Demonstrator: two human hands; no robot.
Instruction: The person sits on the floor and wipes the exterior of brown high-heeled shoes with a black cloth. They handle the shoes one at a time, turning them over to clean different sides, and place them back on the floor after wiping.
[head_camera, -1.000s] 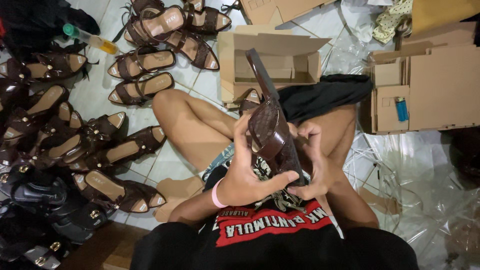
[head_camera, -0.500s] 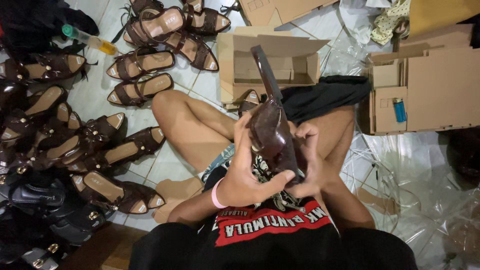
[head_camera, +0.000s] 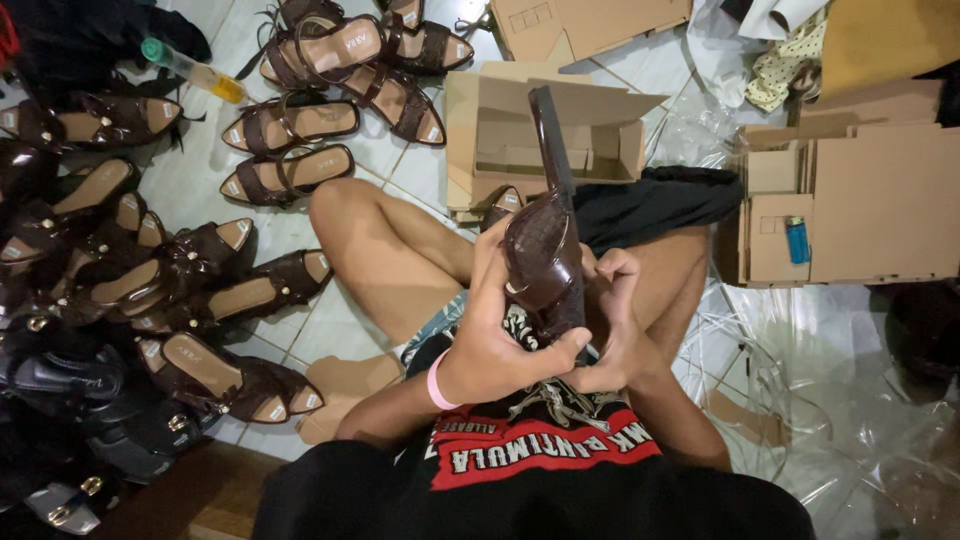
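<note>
Gripping dark sandal (head_camera: 545, 265) between both hands: your left hand (head_camera: 495, 345) wraps lower side, right hand (head_camera: 615, 320) opposite; long axis points away, toward open box (head_camera: 545, 140)

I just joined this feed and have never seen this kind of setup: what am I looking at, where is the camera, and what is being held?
No machine here: a person sits cross-legged on a tiled floor, and the one camera is worn on their head, looking down. The left hand and right hand together grip a dark brown high-heeled shoe, its heel pointing away. To the left lie many brown sandals and a plastic bottle. Ahead sits an open cardboard box; to the right, flattened cardboard with a blue lighter and clear plastic wrap.
</note>
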